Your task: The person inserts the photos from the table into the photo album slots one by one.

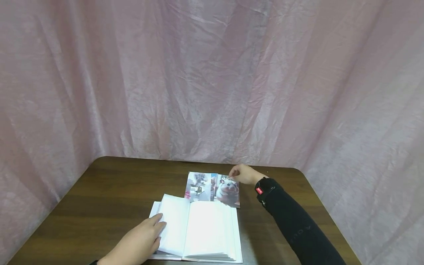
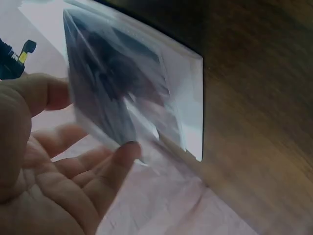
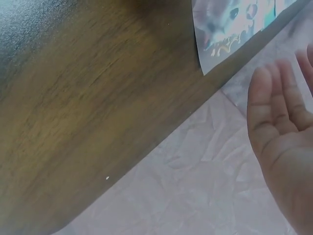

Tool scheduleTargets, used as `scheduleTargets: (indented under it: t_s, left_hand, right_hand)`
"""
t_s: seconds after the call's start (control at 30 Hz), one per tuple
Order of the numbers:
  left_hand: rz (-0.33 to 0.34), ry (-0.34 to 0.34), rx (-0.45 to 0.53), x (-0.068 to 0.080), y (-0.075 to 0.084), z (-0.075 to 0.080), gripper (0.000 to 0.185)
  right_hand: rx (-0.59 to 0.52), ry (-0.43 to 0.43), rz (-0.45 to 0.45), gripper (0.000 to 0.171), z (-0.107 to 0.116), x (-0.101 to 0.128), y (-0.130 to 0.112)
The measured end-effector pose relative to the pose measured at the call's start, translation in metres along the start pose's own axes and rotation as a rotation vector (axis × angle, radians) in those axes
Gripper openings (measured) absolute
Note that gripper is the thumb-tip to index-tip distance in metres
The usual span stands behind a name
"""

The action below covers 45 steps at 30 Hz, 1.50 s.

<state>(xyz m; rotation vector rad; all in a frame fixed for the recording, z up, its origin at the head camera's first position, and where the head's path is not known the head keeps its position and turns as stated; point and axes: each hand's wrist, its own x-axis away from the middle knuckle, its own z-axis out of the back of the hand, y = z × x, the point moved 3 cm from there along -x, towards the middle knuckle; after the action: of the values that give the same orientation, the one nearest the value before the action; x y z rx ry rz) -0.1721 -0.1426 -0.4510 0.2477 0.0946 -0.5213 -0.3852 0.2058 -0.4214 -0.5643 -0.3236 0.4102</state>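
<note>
Backdrop: creased pink cloth; dark wooden tabletop (image 1: 109, 191). White open photo album (image 1: 205, 232): blank pages showing, my left hand (image 1: 142, 241) flat on its left page. Glossy printed photos (image 1: 213, 187) beyond the album: none inserted; my right hand (image 1: 243, 173) touches their far corner, grip loose.

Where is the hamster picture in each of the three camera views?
Head: the hamster picture lies low in the middle, just beyond the open album, with the right hand at its far corner.
Left wrist: not in it; only the left hand and album pages show.
Right wrist: one corner of it at the top edge, right of middle.
Shared landmark: the dark wooden table.
</note>
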Motion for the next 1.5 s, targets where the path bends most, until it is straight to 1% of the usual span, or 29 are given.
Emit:
scheduleTargets:
  t_s: [0.1, 0.17, 0.3, 0.4, 0.5, 0.63, 0.7, 0.8, 0.9, 1.03, 1.1, 1.2, 1.3, 1.4, 1.5]
  left_hand:
    - [0.017, -0.039, 0.002, 0.0, 0.0, -0.004, 0.039]
    - [0.041, -0.066, 0.018, 0.0, -0.001, -0.007, 0.04]
    - [0.095, -0.126, 0.055, 0.0, -0.001, -0.012, 0.043]
    - [0.114, -0.156, 0.058, -0.001, -0.002, -0.015, 0.044]
    - [0.128, -0.178, 0.059, -0.001, -0.002, -0.018, 0.046]
    - [0.146, -0.214, 0.074, -0.001, -0.003, -0.022, 0.049]
    - [0.156, -0.23, 0.08, -0.001, -0.003, -0.024, 0.05]
    - [0.157, -0.232, 0.085, 0.0, -0.004, -0.026, 0.051]
    - [0.142, -0.218, 0.092, 0.001, -0.004, -0.026, 0.053]
    - [0.1, -0.196, 0.098, 0.003, -0.002, -0.026, 0.053]
    - [0.091, -0.191, 0.099, 0.003, -0.002, -0.026, 0.053]
    - [0.102, -0.201, 0.097, 0.002, -0.002, -0.027, 0.054]
    - [0.113, -0.205, 0.09, 0.002, -0.003, -0.028, 0.054]
    - [0.114, -0.194, 0.079, 0.002, -0.003, -0.028, 0.055]
    - [0.1, -0.176, 0.077, 0.003, -0.001, -0.029, 0.056]
  right_hand:
    - [0.025, 0.01, -0.011, 0.024, -0.001, -0.002, 0.001]
    - [0.047, 0.017, -0.015, 0.03, -0.002, -0.004, 0.002]
    - [0.085, 0.038, -0.028, 0.036, -0.004, -0.007, 0.004]
    - [0.096, 0.046, -0.043, 0.039, -0.007, -0.009, 0.009]
    - [0.099, 0.02, -0.057, 0.047, -0.012, -0.012, 0.014]
    - [0.113, -0.033, -0.084, 0.067, -0.022, -0.014, 0.019]
    - [0.117, -0.043, -0.09, 0.076, -0.026, -0.014, 0.02]
    - [0.121, -0.05, -0.104, 0.088, -0.032, -0.014, 0.021]
    - [0.123, -0.059, -0.121, 0.094, -0.036, -0.015, 0.025]
    - [0.154, -0.058, -0.128, 0.095, -0.04, -0.017, 0.03]
    - [0.186, -0.047, -0.109, 0.094, -0.041, -0.018, 0.031]
    - [0.225, -0.033, -0.096, 0.092, -0.043, -0.019, 0.031]
    - [0.237, -0.021, -0.11, 0.092, -0.044, -0.018, 0.03]
    - [0.229, -0.002, -0.133, 0.095, -0.044, -0.018, 0.029]
    - [0.225, 0.014, -0.142, 0.097, -0.045, -0.02, 0.028]
